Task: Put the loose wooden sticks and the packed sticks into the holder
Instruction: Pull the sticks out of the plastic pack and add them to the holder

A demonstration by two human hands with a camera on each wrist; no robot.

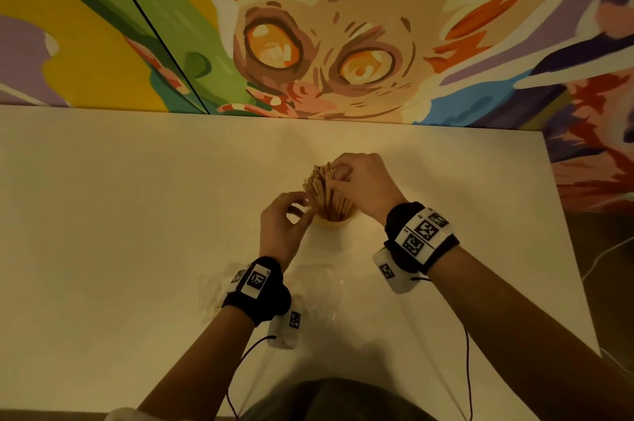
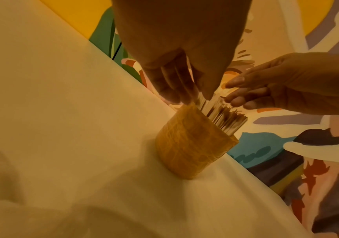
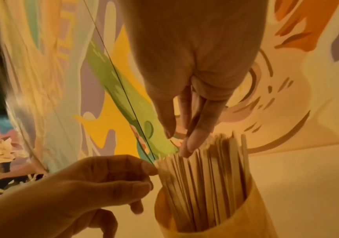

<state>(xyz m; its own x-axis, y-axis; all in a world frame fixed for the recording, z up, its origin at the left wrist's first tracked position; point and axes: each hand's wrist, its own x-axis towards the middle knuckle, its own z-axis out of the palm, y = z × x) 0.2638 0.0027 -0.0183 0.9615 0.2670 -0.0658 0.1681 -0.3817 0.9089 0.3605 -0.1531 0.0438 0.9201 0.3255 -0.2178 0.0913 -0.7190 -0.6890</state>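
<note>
A round yellow-brown holder (image 1: 334, 222) (image 2: 193, 145) (image 3: 236, 225) stands upright on the white table (image 1: 137, 214). It is packed with several flat wooden sticks (image 1: 322, 192) (image 2: 227, 120) (image 3: 205, 185) that fan out above its rim. My left hand (image 1: 298, 208) (image 2: 193, 96) (image 3: 150, 175) is at the bundle's left side, with curled fingers and thumb pinching the outer sticks just above the rim. My right hand (image 1: 338, 177) (image 2: 234, 93) (image 3: 176, 141) is over the bundle from the right, its straight fingers touching the stick tops. I see no loose sticks on the table.
Crumpled clear plastic wrapping (image 1: 218, 290) lies on the table under my left wrist, more of it (image 1: 326, 283) between my forearms. A colourful painted wall (image 1: 343, 43) rises right behind the table. The table's right edge (image 1: 566, 232) drops to a dark floor.
</note>
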